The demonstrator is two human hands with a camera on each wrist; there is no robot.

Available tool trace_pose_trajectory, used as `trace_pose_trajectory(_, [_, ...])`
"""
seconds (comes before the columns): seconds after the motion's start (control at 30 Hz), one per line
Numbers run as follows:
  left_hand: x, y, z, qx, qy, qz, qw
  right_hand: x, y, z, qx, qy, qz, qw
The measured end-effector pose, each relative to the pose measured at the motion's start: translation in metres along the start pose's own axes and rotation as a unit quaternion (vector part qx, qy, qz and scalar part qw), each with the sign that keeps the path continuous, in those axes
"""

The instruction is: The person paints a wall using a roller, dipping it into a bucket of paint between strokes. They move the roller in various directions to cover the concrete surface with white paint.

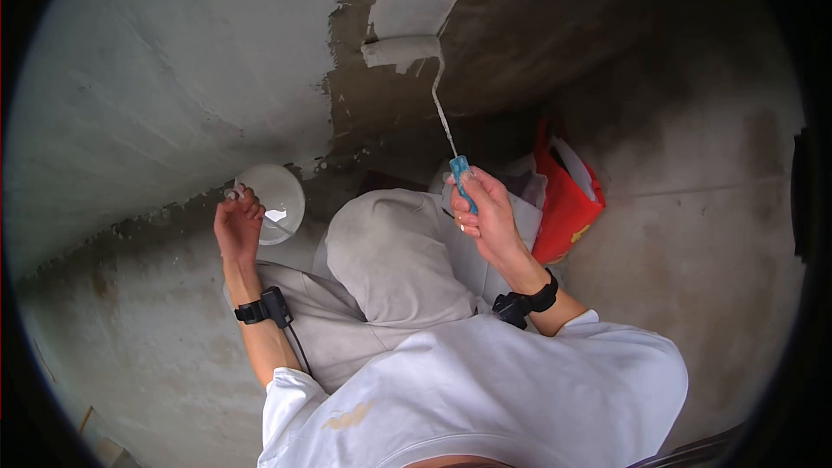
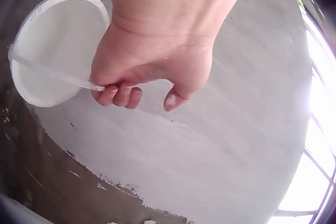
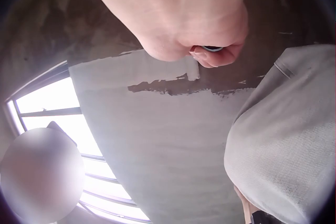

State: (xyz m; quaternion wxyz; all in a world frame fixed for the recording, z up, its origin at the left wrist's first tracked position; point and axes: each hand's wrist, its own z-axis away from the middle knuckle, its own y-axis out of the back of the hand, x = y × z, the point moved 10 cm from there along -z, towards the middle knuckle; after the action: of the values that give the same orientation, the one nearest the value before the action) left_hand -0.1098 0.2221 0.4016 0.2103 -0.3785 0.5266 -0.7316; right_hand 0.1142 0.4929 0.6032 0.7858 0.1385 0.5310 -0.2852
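Observation:
My right hand (image 1: 490, 212) grips the blue handle of a paint roller (image 1: 403, 52), whose white sleeve lies against the wall. The roller's bent wire frame is smeared with white. In the right wrist view the right hand (image 3: 205, 35) covers most of the handle, and the sleeve's end shows beyond it. Curled fingers of my left hand (image 1: 239, 230) hold the thin white bail of a round white bucket (image 1: 290, 182). The left wrist view shows that bail running across the bucket (image 2: 23, 85) to the left hand (image 2: 152, 61); pale paint is inside.
The wall (image 1: 217, 61) is coated white at left, with a bare dark strip (image 1: 355, 108) beside the roller. A red bag (image 1: 563, 208) stands right of the knees on the concrete floor (image 1: 676, 234). Bent legs in grey trousers (image 1: 390, 251) sit between the hands. Barred windows (image 3: 100, 166) let in light.

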Motion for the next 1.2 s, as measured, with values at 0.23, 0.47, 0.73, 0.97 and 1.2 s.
trace_pose_trajectory(0.23, [-0.001, 0.005, 0.0, 0.009, 0.005, -0.017, 1.0, 0.002, 0.007, -0.004, -0.002, 0.007, 0.013, 1.0])
trace_pose_trajectory(0.47, [-0.006, 0.028, -0.012, 0.011, 0.018, 0.003, 1.0, 0.014, 0.021, -0.007, 0.015, -0.006, 0.035, 0.999])
trace_pose_trajectory(0.73, [-0.007, 0.038, -0.013, 0.041, 0.023, 0.021, 0.999, 0.054, 0.038, -0.012, 0.026, -0.085, 0.023, 0.996])
trace_pose_trajectory(0.97, [-0.002, 0.048, -0.004, 0.031, 0.021, 0.022, 0.999, 0.07, 0.035, -0.037, 0.031, -0.089, 0.014, 0.995])
trace_pose_trajectory(1.2, [0.002, 0.05, -0.002, 0.034, 0.01, 0.02, 0.999, 0.089, 0.041, -0.055, 0.048, -0.107, 0.008, 0.993])
